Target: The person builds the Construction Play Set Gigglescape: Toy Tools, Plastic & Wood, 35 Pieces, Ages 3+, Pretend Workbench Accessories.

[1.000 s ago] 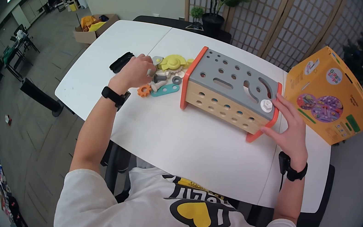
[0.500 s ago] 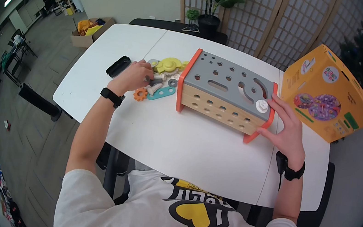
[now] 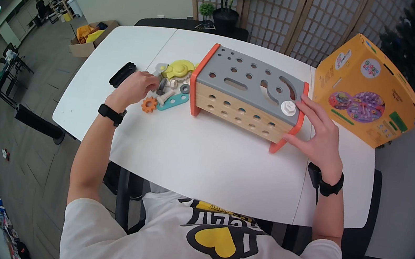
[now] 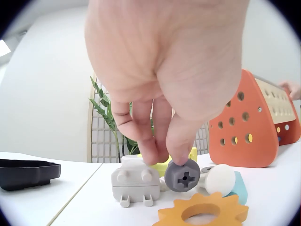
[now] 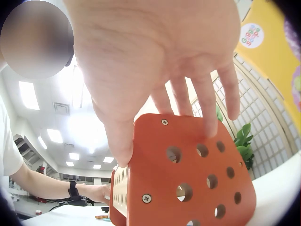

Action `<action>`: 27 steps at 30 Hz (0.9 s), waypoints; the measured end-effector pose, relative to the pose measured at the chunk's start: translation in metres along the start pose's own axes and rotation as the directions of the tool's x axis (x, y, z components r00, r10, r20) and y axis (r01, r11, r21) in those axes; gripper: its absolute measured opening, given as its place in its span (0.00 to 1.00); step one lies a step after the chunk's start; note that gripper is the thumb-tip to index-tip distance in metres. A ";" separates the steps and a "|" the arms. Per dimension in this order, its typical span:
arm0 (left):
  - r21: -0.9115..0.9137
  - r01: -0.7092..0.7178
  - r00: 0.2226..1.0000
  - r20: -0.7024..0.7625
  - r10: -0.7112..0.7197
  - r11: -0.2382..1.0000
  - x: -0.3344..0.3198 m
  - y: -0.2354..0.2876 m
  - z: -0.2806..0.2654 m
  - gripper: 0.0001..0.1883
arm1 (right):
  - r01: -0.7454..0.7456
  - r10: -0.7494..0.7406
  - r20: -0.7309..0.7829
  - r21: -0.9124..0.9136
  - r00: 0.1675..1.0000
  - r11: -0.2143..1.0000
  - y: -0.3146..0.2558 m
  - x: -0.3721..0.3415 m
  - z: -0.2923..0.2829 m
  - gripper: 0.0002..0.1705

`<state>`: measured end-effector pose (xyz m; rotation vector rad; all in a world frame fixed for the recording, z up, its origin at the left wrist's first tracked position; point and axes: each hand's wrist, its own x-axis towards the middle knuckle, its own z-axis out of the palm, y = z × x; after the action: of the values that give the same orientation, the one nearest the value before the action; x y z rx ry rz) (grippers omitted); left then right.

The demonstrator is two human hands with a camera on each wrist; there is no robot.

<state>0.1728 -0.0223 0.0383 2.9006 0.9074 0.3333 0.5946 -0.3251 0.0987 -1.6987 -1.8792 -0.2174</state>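
Observation:
At the left of the table, my left hand pinches a dark grey toy bolt with a cross slot in its head, thumb at the head's edge. Around it lie a light grey clip-like piece, an orange gear, a teal strip with holes, a white bolt and a yellow piece. My right hand rests on the right end of a toy workbench, fingers fairly straight over the top of its orange end panel, thumb at the front edge. A white bolt head sits in the grey top.
A black tray-like case lies left of the loose pieces. Behind the workbench on the right stands a large yellow-orange box. A cardboard box is on the floor beyond the white table.
The grey bolt has turned from lying sideways to pointing away from me beside my left hand, whose fingers have shifted slightly. My right hand stays on the workbench. The head view has shifted.

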 end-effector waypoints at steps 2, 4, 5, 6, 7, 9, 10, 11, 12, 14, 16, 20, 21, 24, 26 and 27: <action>-0.007 0.014 1.000 -0.006 -0.014 1.000 -0.002 0.004 0.002 0.05 | -0.002 0.002 -0.004 -0.002 1.000 1.000 -0.002 0.000 0.000 0.41; -0.049 -0.018 0.999 -0.049 0.015 0.999 -0.005 0.008 0.006 0.06 | -0.001 0.001 -0.016 0.004 1.000 1.000 -0.003 0.001 0.001 0.41; -0.043 -0.005 0.999 -0.041 0.004 0.999 -0.006 0.009 0.006 0.07 | -0.001 0.002 -0.017 0.009 1.000 1.000 -0.004 0.001 0.002 0.41; -0.038 0.006 0.999 -0.033 -0.007 0.999 -0.005 0.014 0.004 0.07 | -0.003 0.003 -0.018 0.012 1.000 1.000 -0.003 0.000 0.002 0.41; -0.034 0.016 1.000 -0.025 -0.017 0.999 -0.005 0.017 0.004 0.08 | -0.005 0.005 -0.018 0.014 1.000 1.000 -0.003 0.000 0.002 0.41; -0.031 0.034 0.999 -0.021 -0.034 0.999 -0.001 0.020 0.006 0.09 | -0.011 0.011 -0.010 0.018 1.000 1.000 -0.004 0.000 0.002 0.41; -0.029 0.043 0.999 -0.020 -0.043 0.999 -0.001 0.020 0.007 0.10 | -0.013 0.013 -0.007 0.020 1.000 1.000 -0.004 0.000 0.002 0.41; -0.022 0.057 0.998 -0.027 -0.057 0.998 0.000 0.019 0.009 0.10 | -0.008 0.008 -0.009 0.018 1.000 1.000 -0.003 0.000 0.002 0.41; -0.015 0.070 0.997 -0.034 -0.071 0.997 0.000 0.019 0.011 0.11 | -0.003 0.003 -0.011 0.016 1.000 1.000 -0.003 0.000 0.002 0.41; 0.000 0.097 0.994 -0.043 -0.097 0.995 0.002 0.018 0.014 0.11 | 0.004 -0.004 -0.011 0.012 1.000 1.000 -0.003 -0.001 0.002 0.41; 0.014 0.124 0.991 -0.046 -0.123 0.992 0.003 0.018 0.016 0.11 | 0.011 -0.010 -0.009 0.010 1.000 1.000 -0.003 -0.001 0.000 0.41; -0.053 0.130 0.981 -0.140 -0.136 0.990 0.000 0.025 0.008 0.11 | 0.011 -0.011 -0.008 0.003 1.000 1.000 -0.003 -0.001 0.001 0.40; -0.072 0.130 0.975 -0.173 -0.141 0.989 0.000 0.031 0.004 0.11 | 0.013 -0.013 -0.010 -0.006 1.000 1.000 -0.003 -0.001 0.001 0.40; -0.120 0.076 0.954 -0.280 -0.107 0.990 0.001 0.052 -0.012 0.11 | 0.009 -0.010 -0.002 -0.009 1.000 1.000 -0.003 -0.001 0.002 0.40; -0.122 0.046 0.933 -0.349 -0.086 0.991 0.002 0.071 -0.025 0.11 | 0.010 -0.010 0.000 -0.005 1.000 1.000 -0.003 -0.001 0.003 0.40; -0.125 0.013 0.912 -0.405 -0.063 0.992 0.003 0.080 -0.030 0.11 | 0.012 -0.012 -0.004 -0.004 1.000 1.000 -0.004 -0.001 0.003 0.40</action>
<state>0.2125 -0.0862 0.0795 2.7426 0.9506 0.9845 0.5897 -0.3253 0.0965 -1.6890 -1.8879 -0.2288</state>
